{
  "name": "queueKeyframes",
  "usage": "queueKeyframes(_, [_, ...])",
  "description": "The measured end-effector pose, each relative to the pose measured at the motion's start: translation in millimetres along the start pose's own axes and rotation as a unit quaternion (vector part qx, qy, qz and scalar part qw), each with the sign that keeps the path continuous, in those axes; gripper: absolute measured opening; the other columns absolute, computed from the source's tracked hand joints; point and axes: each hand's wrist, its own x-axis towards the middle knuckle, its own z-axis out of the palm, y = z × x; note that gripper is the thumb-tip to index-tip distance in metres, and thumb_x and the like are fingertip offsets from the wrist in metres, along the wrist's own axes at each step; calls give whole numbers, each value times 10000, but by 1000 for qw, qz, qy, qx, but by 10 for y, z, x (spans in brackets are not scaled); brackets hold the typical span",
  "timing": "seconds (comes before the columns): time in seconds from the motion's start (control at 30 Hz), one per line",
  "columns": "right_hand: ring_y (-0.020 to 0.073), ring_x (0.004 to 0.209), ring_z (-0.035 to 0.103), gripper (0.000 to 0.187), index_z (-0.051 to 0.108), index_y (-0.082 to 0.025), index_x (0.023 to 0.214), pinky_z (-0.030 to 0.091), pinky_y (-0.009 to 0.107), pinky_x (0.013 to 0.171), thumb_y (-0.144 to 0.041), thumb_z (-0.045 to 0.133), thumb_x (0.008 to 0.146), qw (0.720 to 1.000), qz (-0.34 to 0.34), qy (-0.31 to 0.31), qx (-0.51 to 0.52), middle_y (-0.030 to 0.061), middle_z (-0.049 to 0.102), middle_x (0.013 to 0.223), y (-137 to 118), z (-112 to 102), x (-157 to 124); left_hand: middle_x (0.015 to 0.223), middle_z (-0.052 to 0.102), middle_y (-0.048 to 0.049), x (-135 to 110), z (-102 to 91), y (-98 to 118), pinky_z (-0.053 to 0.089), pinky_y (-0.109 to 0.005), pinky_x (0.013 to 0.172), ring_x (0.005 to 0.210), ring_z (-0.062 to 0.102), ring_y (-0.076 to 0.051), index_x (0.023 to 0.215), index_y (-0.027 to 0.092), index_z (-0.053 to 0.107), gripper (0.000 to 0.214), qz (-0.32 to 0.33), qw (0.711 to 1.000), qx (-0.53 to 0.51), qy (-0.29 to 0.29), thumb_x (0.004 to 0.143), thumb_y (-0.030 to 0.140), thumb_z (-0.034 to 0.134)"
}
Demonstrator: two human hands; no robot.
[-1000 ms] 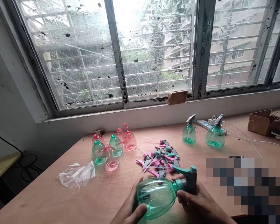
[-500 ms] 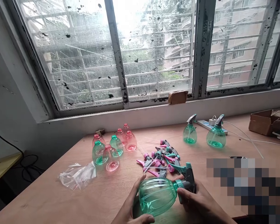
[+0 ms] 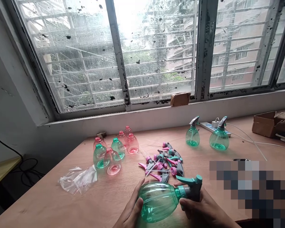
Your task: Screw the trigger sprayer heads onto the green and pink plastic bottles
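A clear green spray bottle [image 3: 158, 200] lies sideways between my hands, its neck to the right. My left hand [image 3: 131, 205] is wrapped round the bottle's body near the base. At the neck, my right hand [image 3: 199, 205] grips the grey and green spray head [image 3: 192, 186], thumb against the collar. A thin tube shows inside the bottle. Just beyond lies a heap of loose pink, green and grey spray heads [image 3: 162, 163]. Two green spray bottles with heads on, one of them a spray bottle [image 3: 218, 139] by the power strip, stand upright at the back right.
Several headless bottles, red [image 3: 132, 144] and green [image 3: 100, 156], stand at the left. A crumpled plastic bag [image 3: 79, 180] lies before them. At the back right are a power strip [image 3: 211, 127] with cables and a cardboard box [image 3: 263, 125]. A pixelated patch covers the right front.
The spray head has turned in my right hand, its trigger now tipped lower and further right. My left thumb has moved up onto the bottle's side.
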Motion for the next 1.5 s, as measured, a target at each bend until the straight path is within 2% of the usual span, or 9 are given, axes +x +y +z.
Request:
queueKeyframes(0.2, [124,458,530,506,695,-175,990,392,248,475,-480,911,649,1000,15,5,24,-20,674,561,58,-31,37,1650,376,-42,9,-20,-94,109,-514,1291,1557,232,-330,1552,330,368,671,48,999,-2,-17,951,567,550])
queueKeyframes(0.43, [130,448,549,535,621,-150,1028,417,257,465,-479,886,699,1000,-1,24,11,-20,683,552,137,-63,90,1700,225,-46,-2,38,-140,206,-491,1267,1569,182,-330,1563,390,266,929,69,991,-88,-74,811,451,806])
queueKeyframes(0.63, [128,464,555,524,630,-146,1035,432,258,478,-488,871,720,1000,-3,15,7,-14,687,565,108,-56,73,1692,260,-64,-17,22,-66,99,-485,1293,1570,173,-335,1576,308,276,835,79,995,-13,-60,884,531,684])
queueKeyframes(0.8, [126,468,556,499,648,-138,997,438,265,481,-479,876,713,1000,-12,0,1,-2,690,605,103,-56,74,1657,347,-100,7,-2,-45,141,-507,1288,1564,200,-335,1558,249,330,770,22,1000,-16,-7,930,656,513])
queueKeyframes(1.03, [119,452,548,495,638,-140,1002,412,241,454,-478,868,722,1000,-17,-10,-8,-20,661,587,113,-61,84,1590,454,-125,12,38,-65,310,-536,1224,1532,278,-382,1496,260,406,774,37,995,-93,-19,851,540,730])
queueKeyframes(1.17, [127,452,553,473,646,-140,956,420,247,453,-511,845,740,999,-16,-5,-30,-13,657,571,109,-62,94,1635,372,-130,8,54,-124,261,-527,1249,1537,273,-365,1533,284,346,903,89,994,-67,-23,789,484,817])
queueKeyframes(1.33, [133,458,553,516,639,-138,1029,439,264,467,-519,840,745,1000,-21,-4,-17,-9,670,579,127,-72,106,1672,288,-135,-4,41,-110,259,-505,1253,1549,243,-358,1582,298,245,1056,78,996,-18,-42,742,453,866])
queueKeyframes(1.4, [133,459,554,539,630,-138,1072,448,267,475,-513,840,748,1000,-22,1,-13,-10,678,582,130,-74,103,1678,284,-113,-9,29,-97,243,-500,1258,1553,232,-356,1579,314,253,1032,87,994,-28,-57,752,522,834])
queueKeyframes(1.5, [133,465,560,551,628,-140,1087,460,270,484,-515,842,746,1000,-16,11,-20,-10,685,586,115,-67,86,1667,324,-95,-7,9,-89,224,-507,1262,1563,206,-336,1558,303,318,806,76,995,-42,-44,887,627,625])
